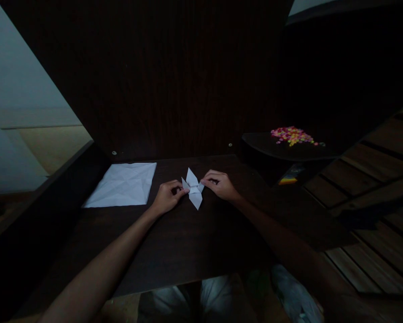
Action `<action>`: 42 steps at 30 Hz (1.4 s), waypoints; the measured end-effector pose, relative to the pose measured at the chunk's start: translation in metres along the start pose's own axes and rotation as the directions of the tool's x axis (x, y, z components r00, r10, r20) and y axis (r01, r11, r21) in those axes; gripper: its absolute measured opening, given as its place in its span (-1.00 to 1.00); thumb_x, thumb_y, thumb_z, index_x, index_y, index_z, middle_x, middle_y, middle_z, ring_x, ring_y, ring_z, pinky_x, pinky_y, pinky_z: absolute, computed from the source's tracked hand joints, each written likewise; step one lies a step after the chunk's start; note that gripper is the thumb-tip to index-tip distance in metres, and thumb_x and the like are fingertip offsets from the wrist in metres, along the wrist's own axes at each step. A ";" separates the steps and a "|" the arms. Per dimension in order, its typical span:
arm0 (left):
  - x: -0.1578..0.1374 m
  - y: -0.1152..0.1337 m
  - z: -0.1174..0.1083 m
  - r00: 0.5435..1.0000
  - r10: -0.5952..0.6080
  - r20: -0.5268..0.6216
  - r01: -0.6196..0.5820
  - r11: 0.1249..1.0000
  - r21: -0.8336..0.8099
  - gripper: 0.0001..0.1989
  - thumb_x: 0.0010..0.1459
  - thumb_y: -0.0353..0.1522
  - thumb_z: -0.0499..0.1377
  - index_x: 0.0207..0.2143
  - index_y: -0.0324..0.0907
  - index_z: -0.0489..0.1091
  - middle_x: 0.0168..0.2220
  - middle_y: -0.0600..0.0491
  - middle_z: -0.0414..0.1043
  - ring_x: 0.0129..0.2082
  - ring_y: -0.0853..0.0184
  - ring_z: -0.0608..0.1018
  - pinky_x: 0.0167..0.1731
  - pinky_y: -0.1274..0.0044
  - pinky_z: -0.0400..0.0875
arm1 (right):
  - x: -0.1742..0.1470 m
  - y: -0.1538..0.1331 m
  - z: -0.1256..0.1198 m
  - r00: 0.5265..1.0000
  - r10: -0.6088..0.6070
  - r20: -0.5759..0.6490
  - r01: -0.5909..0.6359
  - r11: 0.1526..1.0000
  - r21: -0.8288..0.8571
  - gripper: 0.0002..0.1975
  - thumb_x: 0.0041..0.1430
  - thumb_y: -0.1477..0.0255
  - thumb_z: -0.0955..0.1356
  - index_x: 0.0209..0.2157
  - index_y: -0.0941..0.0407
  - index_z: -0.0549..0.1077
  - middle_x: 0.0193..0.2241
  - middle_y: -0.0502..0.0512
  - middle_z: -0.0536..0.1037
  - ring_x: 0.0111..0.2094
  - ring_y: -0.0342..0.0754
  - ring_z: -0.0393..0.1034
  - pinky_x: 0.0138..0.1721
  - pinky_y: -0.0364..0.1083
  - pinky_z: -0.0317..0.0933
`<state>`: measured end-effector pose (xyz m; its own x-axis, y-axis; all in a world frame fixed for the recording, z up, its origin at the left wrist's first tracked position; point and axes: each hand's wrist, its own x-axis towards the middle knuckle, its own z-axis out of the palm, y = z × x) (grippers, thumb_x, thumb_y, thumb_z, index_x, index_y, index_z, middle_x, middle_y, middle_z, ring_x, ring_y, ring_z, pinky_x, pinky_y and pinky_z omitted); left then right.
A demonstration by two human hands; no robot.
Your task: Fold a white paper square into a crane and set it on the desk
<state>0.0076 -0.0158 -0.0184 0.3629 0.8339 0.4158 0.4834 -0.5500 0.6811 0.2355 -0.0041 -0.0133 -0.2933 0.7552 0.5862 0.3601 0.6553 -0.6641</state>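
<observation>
A small folded white paper figure (195, 190) with several pointed flaps lies at the middle of the dark desk. My left hand (169, 195) pinches its left flap between thumb and fingers. On the other side, my right hand (220, 184) grips the right flap with thumb and forefinger. One point of the paper stretches away from me and another toward me. The fingers hide the outer parts of both side flaps.
Creased white paper sheets (123, 185) lie at the desk's left. Small colourful pieces (293, 135) are heaped on a low dark shelf (275, 150) at the right. A tall dark wooden panel (174, 80) rises behind the desk (161, 255).
</observation>
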 end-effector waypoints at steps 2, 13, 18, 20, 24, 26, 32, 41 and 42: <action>0.000 -0.001 0.000 1.000 0.003 -0.009 -0.003 1.000 -0.016 -0.82 0.12 -0.27 0.22 -0.43 -0.19 0.46 -0.45 0.07 0.44 -0.47 0.38 0.44 -0.45 0.55 0.27 | 0.000 0.000 -0.001 0.999 0.018 0.033 -0.019 1.000 0.004 -0.80 0.16 0.32 0.36 -0.43 0.13 0.55 -0.47 0.03 0.47 -0.52 -0.18 0.25 -0.53 -0.17 0.08; 0.002 -0.004 0.003 0.982 -0.153 -0.109 0.140 0.983 -0.117 -0.73 0.13 -0.22 0.19 -0.18 -0.17 0.47 -0.34 0.05 0.50 -0.41 0.35 0.49 -0.40 0.54 0.37 | -0.004 -0.003 0.003 0.999 0.028 -0.026 -0.029 0.999 -0.043 -0.87 0.11 0.40 0.38 -0.40 0.15 0.55 -0.53 0.00 0.42 -0.59 -0.21 0.17 -0.56 -0.18 0.04; 0.004 -0.006 0.000 0.939 -0.267 -0.216 0.238 0.960 -0.150 -0.71 0.20 -0.22 0.08 -0.15 -0.18 0.46 -0.35 0.04 0.51 -0.42 0.33 0.49 -0.39 0.52 0.39 | -0.002 -0.001 0.001 0.981 0.023 -0.191 -0.061 0.979 -0.197 -0.85 0.11 0.39 0.35 -0.40 0.14 0.56 -0.55 0.02 0.45 -0.59 -0.17 0.20 -0.54 -0.15 0.10; 0.004 -0.004 0.000 0.942 -0.249 -0.225 0.221 0.965 -0.143 -0.74 0.20 -0.24 0.08 -0.17 -0.17 0.46 -0.32 0.03 0.53 -0.38 0.31 0.51 -0.36 0.50 0.41 | 0.001 0.001 -0.003 0.966 0.040 -0.256 -0.112 0.955 -0.276 -0.84 0.11 0.39 0.34 -0.40 0.13 0.56 -0.54 0.04 0.48 -0.58 -0.14 0.24 -0.51 -0.15 0.14; 0.002 -0.002 0.001 0.958 -0.193 -0.211 0.172 0.978 -0.116 -0.79 0.19 -0.29 0.09 -0.21 -0.16 0.47 -0.27 0.03 0.54 -0.30 0.28 0.54 -0.27 0.47 0.43 | 0.014 0.008 -0.016 0.921 0.120 -0.372 -0.294 0.839 -0.458 -0.82 0.11 0.39 0.32 -0.40 0.11 0.58 -0.42 0.09 0.58 -0.44 -0.06 0.39 -0.35 -0.12 0.23; 0.002 -0.003 0.001 0.963 -0.182 -0.201 0.164 0.981 -0.101 -0.79 0.19 -0.30 0.09 -0.21 -0.17 0.46 -0.27 0.03 0.54 -0.29 0.28 0.54 -0.25 0.47 0.43 | 0.023 0.012 -0.024 0.903 0.169 -0.396 -0.375 0.761 -0.529 -0.79 0.12 0.39 0.31 -0.35 0.11 0.59 -0.35 0.12 0.60 -0.36 -0.02 0.44 -0.27 -0.10 0.24; 0.003 -0.004 0.002 0.971 -0.142 -0.191 0.133 0.989 -0.060 -0.81 0.19 -0.33 0.08 -0.24 -0.18 0.46 -0.26 0.01 0.54 -0.26 0.26 0.55 -0.20 0.44 0.43 | 0.048 0.019 -0.047 0.849 0.310 -0.428 -0.528 0.549 -0.648 -0.74 0.12 0.35 0.29 -0.25 0.09 0.59 -0.25 0.18 0.60 -0.24 0.09 0.48 -0.23 -0.07 0.25; 0.002 -0.003 0.004 0.988 -0.032 -0.150 0.037 0.999 0.027 -0.82 0.20 -0.36 0.07 -0.25 -0.17 0.46 -0.23 -0.01 0.54 -0.21 0.24 0.55 -0.16 0.41 0.43 | 0.052 0.040 -0.068 0.720 0.488 -0.494 -0.689 0.414 -0.595 -0.70 0.11 0.30 0.31 -0.19 0.07 0.58 -0.23 0.27 0.60 -0.19 0.14 0.49 -0.22 -0.03 0.29; 0.002 -0.004 0.004 0.989 -0.024 -0.147 0.029 0.999 0.031 -0.82 0.20 -0.36 0.07 -0.25 -0.17 0.46 -0.23 -0.01 0.54 -0.21 0.24 0.55 -0.15 0.40 0.42 | 0.051 0.040 -0.069 0.714 0.502 -0.488 -0.693 0.413 -0.590 -0.70 0.09 0.29 0.32 -0.19 0.06 0.59 -0.23 0.27 0.60 -0.19 0.14 0.49 -0.22 -0.03 0.29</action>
<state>0.0095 -0.0125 -0.0225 0.2301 0.8448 0.4831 0.5183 -0.5266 0.6738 0.2960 0.0596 0.0219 0.4032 0.8603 0.3121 0.8750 -0.2625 -0.4068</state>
